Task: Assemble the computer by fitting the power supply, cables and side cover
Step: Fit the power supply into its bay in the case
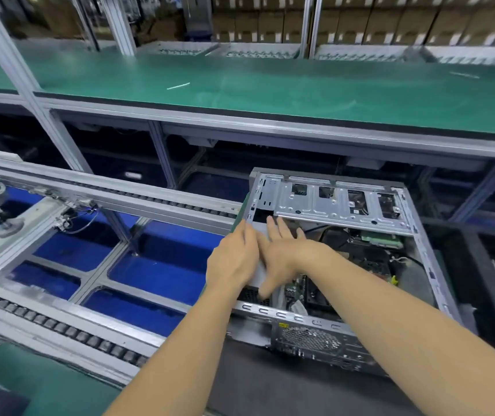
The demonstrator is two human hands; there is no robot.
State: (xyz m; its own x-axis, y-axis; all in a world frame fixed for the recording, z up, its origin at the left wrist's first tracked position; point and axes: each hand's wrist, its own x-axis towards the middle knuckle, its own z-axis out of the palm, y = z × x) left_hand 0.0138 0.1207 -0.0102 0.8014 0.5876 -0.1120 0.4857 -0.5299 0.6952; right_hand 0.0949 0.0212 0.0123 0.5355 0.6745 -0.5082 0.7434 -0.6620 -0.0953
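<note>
Open case (342,256) lies on its side on the dark mat (270,382), right of the conveyor (69,265). PSU (259,235) sits in the case's far-left corner. My left hand (232,259) and right hand (285,256) both press flat on it, fingers straight, gripping nothing.

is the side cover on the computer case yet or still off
Off. The computer case lies open with its board and cables showing, both hands reaching in.
</note>
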